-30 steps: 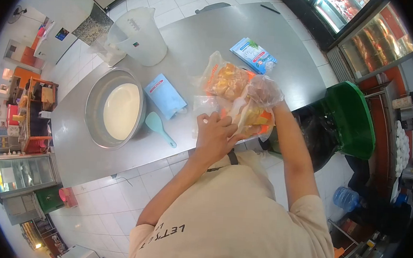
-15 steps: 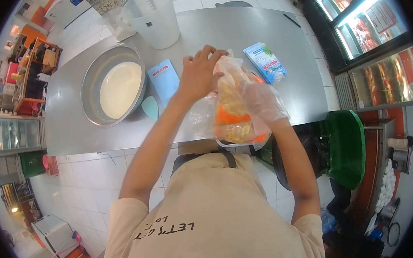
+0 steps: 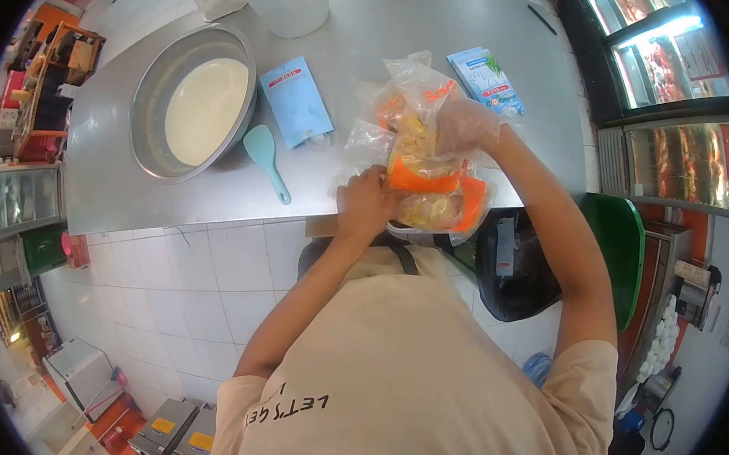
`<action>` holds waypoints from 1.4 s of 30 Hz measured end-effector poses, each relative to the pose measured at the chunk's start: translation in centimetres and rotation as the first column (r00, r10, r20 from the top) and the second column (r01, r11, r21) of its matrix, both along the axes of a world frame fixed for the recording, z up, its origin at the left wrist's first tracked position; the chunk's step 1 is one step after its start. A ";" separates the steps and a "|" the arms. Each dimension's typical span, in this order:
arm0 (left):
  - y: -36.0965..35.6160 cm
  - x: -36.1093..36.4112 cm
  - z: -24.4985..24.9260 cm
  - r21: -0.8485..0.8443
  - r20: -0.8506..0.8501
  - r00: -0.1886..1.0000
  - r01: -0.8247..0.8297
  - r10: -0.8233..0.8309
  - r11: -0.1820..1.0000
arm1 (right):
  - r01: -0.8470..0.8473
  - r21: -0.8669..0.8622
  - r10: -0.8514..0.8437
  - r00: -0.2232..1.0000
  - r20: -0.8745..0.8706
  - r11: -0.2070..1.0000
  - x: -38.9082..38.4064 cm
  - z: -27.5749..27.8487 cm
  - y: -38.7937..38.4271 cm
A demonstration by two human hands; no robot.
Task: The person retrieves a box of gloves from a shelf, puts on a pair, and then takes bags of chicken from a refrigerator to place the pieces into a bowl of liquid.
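Left hand (image 3: 366,202): shifted from the far to the near side of the food bag (image 3: 424,160).
Bag laid at tabletop (image 3: 379,26) edge; touched by both hands, right hand (image 3: 464,126) plastic-covered, grips indiscernible; judged soft, slippery, best supported beneath.

- Beige shirt (image 3: 431,363) with short, loose sleeves (image 3: 587,374)
- Black slanted lettering (image 3: 299,409) starting "LET'S", partly lost in folds
- Narrow dark strap (image 3: 404,259) near the waist
- Clear, wrinkled plastic glove on the right hand (image 3: 466,129)
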State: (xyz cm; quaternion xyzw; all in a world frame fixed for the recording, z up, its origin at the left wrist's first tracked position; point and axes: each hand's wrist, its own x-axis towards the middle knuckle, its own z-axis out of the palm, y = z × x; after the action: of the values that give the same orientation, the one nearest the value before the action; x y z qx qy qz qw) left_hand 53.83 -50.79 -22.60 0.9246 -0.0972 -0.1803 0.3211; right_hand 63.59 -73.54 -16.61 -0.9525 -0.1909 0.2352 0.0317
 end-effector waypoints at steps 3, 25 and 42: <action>-0.1 0.4 0.4 0.101 0.014 0.999 0.051 -0.053 0.994 | 0.039 0.044 -0.038 0.998 -0.043 0.998 -0.3 0.8 -0.6; -1.3 0.6 -1.6 -0.040 0.122 0.991 -0.054 0.059 0.998 | 0.064 -0.005 -0.049 0.808 0.587 0.998 -4.1 -4.8 2.1; 0.2 1.2 -2.4 -0.141 -0.017 0.999 -0.030 0.027 0.990 | 0.385 0.082 -0.392 0.916 0.084 0.919 -3.4 1.2 -2.6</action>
State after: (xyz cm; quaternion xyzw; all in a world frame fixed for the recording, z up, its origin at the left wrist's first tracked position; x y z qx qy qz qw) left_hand 55.08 -50.60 -24.96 0.8994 -0.0940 -0.1755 0.3892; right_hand 60.21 -76.15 -15.45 -0.9804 -0.0068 0.1704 0.0986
